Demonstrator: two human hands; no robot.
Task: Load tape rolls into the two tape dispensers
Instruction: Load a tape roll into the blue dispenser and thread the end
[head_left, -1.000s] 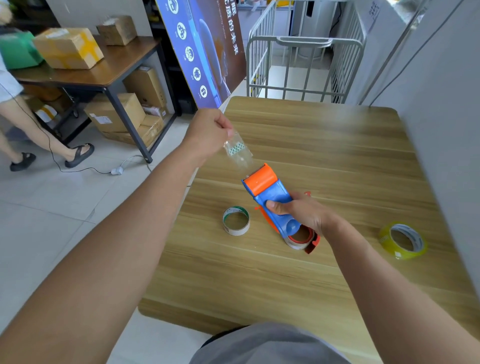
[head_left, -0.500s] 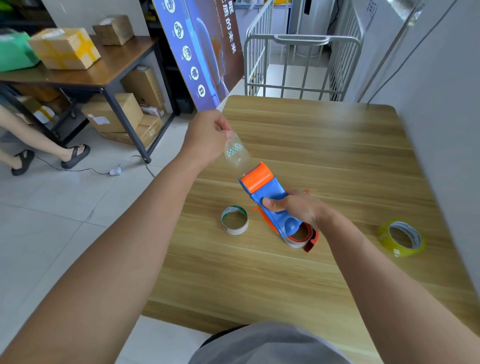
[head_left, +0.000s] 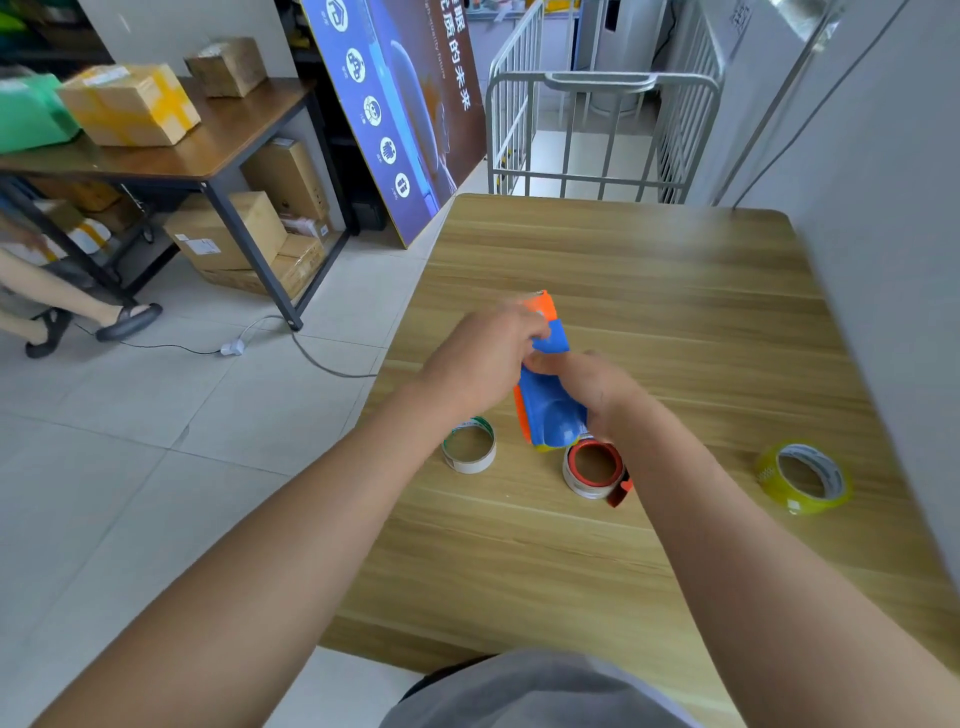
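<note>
Hands together on the blue-and-orange tape dispenser (head_left: 550, 415), raised just above the wooden table (head_left: 519, 571) — right hand (head_left: 592, 387) wrapped round the blue body to steady it, left hand (head_left: 478, 358) closed with its fingertips on the orange front end, probably to feed the tape's loose end through, though no strip discernible in the blur. Just beside the right wrist, a red-cored tape roll (head_left: 592, 467) seated in a likely second dispenser (head_left: 621, 491), orange and mostly hidden. Near the left wrist a white-and-green roll (head_left: 469, 447), well off to the right a yellow roll (head_left: 802, 478) — both flat on the table, within reach, not yet loaded.

Blue-and-orange dispenser (head_left: 549, 410), yellow tape roll (head_left: 802, 478), wood-grain table (head_left: 649, 545)
</note>
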